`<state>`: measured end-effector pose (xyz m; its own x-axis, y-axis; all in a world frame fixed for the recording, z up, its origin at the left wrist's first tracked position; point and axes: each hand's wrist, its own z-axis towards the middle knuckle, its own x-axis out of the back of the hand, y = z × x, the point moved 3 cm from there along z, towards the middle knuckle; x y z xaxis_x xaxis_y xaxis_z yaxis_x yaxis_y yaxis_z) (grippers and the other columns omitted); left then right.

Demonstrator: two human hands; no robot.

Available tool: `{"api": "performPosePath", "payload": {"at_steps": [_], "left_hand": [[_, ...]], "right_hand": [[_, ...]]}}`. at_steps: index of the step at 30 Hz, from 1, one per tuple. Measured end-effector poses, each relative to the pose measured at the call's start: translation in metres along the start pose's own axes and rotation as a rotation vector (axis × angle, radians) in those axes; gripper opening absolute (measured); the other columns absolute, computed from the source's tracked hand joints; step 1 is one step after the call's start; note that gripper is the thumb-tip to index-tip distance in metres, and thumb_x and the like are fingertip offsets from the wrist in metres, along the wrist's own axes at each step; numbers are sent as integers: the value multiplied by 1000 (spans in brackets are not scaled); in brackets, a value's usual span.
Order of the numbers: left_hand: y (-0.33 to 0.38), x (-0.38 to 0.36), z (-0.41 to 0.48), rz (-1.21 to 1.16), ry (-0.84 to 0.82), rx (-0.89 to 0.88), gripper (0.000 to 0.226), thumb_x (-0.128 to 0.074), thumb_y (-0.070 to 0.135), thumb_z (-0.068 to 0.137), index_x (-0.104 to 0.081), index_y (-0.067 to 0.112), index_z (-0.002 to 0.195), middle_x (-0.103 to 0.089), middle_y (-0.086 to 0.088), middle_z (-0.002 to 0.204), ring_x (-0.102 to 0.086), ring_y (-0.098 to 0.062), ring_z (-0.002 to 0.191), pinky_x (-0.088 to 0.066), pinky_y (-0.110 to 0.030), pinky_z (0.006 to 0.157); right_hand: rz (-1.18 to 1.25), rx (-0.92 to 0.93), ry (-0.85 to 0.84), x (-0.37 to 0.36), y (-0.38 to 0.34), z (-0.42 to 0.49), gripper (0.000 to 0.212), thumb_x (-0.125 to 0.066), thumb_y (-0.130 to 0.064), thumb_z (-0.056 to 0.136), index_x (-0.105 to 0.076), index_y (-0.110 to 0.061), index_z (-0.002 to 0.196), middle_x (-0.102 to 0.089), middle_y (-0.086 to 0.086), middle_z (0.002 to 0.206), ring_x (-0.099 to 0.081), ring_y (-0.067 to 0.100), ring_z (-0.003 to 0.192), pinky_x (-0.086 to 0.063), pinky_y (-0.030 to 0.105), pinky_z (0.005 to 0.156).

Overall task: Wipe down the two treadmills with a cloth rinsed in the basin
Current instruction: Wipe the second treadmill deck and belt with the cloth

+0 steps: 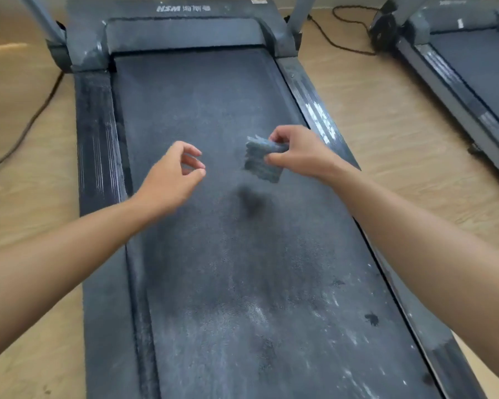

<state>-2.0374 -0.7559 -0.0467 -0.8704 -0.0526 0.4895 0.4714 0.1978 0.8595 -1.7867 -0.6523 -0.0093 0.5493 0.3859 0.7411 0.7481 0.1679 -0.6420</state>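
Your right hand (pixel 297 155) pinches a small grey cloth (pixel 261 162) by its upper edge between thumb and curled fingers. It holds the cloth in the air above the middle of the near treadmill's belt (pixel 213 254). The cloth hangs clear of the belt and throws a dark, blurred shadow (pixel 251 200) onto it just below. Your left hand (pixel 170 177) hovers over the same belt, left of the cloth and apart from it, fingers loosely curled, thumb near the fingertips, gripping nothing. Both bare forearms reach in over the belt's near end. The belt is dark and dusty, with pale streaks and specks across its near right part and a few black splotches (pixel 371 318) close to its right edge. Grey side rails run along either side of the belt; the right rail (pixel 303 90) carries a patch of white scuffing near the cloth. At the belt's far end sits the motor cover (pixel 185 33), lettered "HSM" in white, with a grey upright rising at each corner. A second treadmill (pixel 473 59) stands to the right of the belt, well apart across a strip of pale wood-grain floor (pixel 386 110), and only part of it is in view. A black cable (pixel 346 33) loops over the floor beyond the belt's far right corner, and a second cable (pixel 26 125) trails across the floor to the belt's left.
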Motion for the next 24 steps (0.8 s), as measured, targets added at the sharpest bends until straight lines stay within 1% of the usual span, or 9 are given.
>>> {"api": "performPosePath", "payload": {"at_steps": [3, 7, 9, 12, 15, 17, 19, 22, 24], "left_hand": [[-50, 33, -24, 209, 168, -37, 27, -63, 14, 100, -55, 34, 116, -66, 8, 120, -64, -14, 113, -46, -33, 102], [-94, 55, -53, 426, 216, -105, 52, -66, 8, 96, -45, 54, 109, -59, 1, 127, -57, -27, 120, -45, -50, 104], [-101, 57, -60, 498, 201, -181, 54, -67, 9, 96, -44, 53, 116, -56, 17, 129, -55, -31, 125, -43, -55, 106], [-104, 47, -68, 554, 184, -253, 33, -56, 29, 100, -51, 33, 132, -36, 38, 141, -51, -30, 140, -34, -50, 114], [-114, 24, -72, 612, 192, -136, 55, -44, 43, 99, -48, 11, 143, -41, 12, 162, -38, -29, 153, -22, -47, 125], [-117, 11, -77, 703, 202, -116, 60, -41, 45, 101, -44, 10, 149, -35, -7, 168, -28, -27, 159, -16, -50, 129], [-114, 10, -81, 704, 268, -128, 58, -42, 41, 101, -42, 10, 150, -32, -11, 169, -24, -28, 160, -13, -51, 129], [-130, 26, -77, 503, 469, -4, 52, -43, 41, 102, -40, 15, 147, -36, -15, 164, -30, -37, 156, -20, -59, 128], [-152, 34, -64, 382, 553, 96, 53, -38, 55, 103, -37, 26, 148, -41, -11, 160, -38, -37, 152, -30, -64, 123]], "right_hand": [[-187, 108, 98, -5, 24, 10, 17, -68, -17, 80, -60, -23, 94, -69, -7, 91, -64, 20, 87, -54, 39, 74], [-445, 270, -66, -41, 78, -29, 22, -61, -7, 77, -56, -15, 97, -61, 3, 119, -57, 33, 111, -49, 45, 90], [-459, 324, -57, -47, 95, -54, 22, -57, -10, 72, -55, -14, 94, -58, 7, 126, -57, 35, 110, -48, 45, 92], [-443, 283, 67, -51, 101, -71, 26, -54, -21, 75, -58, -14, 100, -58, 6, 127, -56, 33, 117, -45, 46, 100], [-369, 165, 136, -71, 89, -55, 48, -46, -33, 95, -57, -6, 133, -48, 15, 150, -40, 34, 144, -34, 49, 120], [-445, 80, 51, -95, 88, -43, 72, -37, -49, 107, -27, -3, 161, -15, 16, 173, -9, 29, 162, -9, 45, 132], [-534, 71, 25, -107, 98, -45, 85, -27, -63, 107, -4, -6, 167, 8, 11, 175, 11, 24, 162, 4, 40, 132], [-574, 33, 29, -97, 123, -89, 91, -21, -71, 105, 4, -10, 167, 15, 8, 175, 19, 20, 160, 4, 41, 132], [-577, 13, -9, -88, 142, -147, 93, -24, -72, 105, 6, -10, 167, 17, 7, 174, 19, 20, 160, 2, 41, 132]]}}
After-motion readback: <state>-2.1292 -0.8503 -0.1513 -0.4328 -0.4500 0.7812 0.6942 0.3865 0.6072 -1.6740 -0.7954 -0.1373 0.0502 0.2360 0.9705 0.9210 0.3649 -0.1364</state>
